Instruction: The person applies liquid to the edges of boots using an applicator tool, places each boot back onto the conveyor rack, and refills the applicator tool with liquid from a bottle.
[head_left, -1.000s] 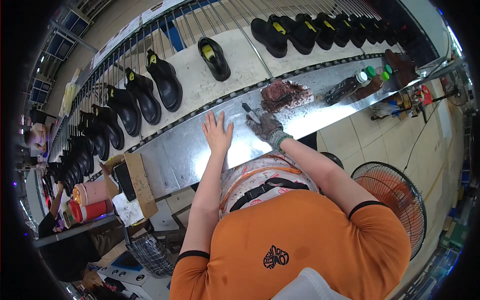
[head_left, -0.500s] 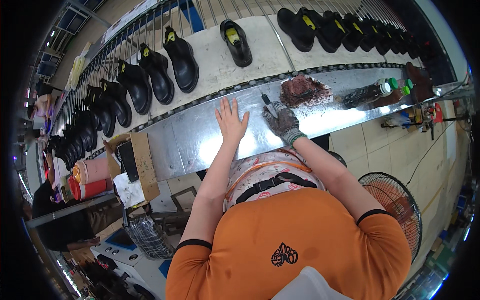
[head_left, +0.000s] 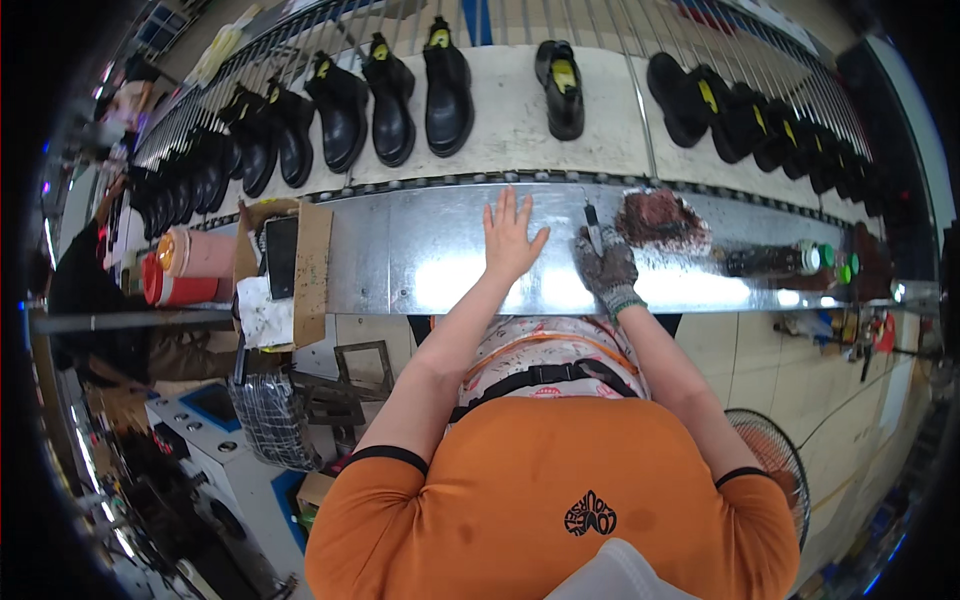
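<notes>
My left hand (head_left: 512,243) is bare and rests flat on the metal bench (head_left: 400,245), fingers spread, holding nothing. To its right, my right hand (head_left: 606,266) wears a dark-stained knit glove with a green cuff. Its fingers close round a slim pen-like tool (head_left: 593,226) with a black part and a thin tip pointing away from me; its exact kind is unclear. Just right of that hand lies a reddish-brown crumbly heap (head_left: 660,218) on a pale sheet. Beyond both hands, a single black shoe (head_left: 562,95) with a yellow inside stands on the pale conveyor belt (head_left: 505,100).
Black boots (head_left: 448,95) line the belt to the left, and black shoes (head_left: 685,105) to the right. Bottles (head_left: 770,262) lie at the bench's right. A cardboard box (head_left: 312,270) and pink and red jugs (head_left: 185,275) sit left. A fan (head_left: 770,450) stands behind my right arm.
The view has turned, so the bench now runs level and things appear farther right. Both hands keep about the same places on the bench, the right one still round the tool.
</notes>
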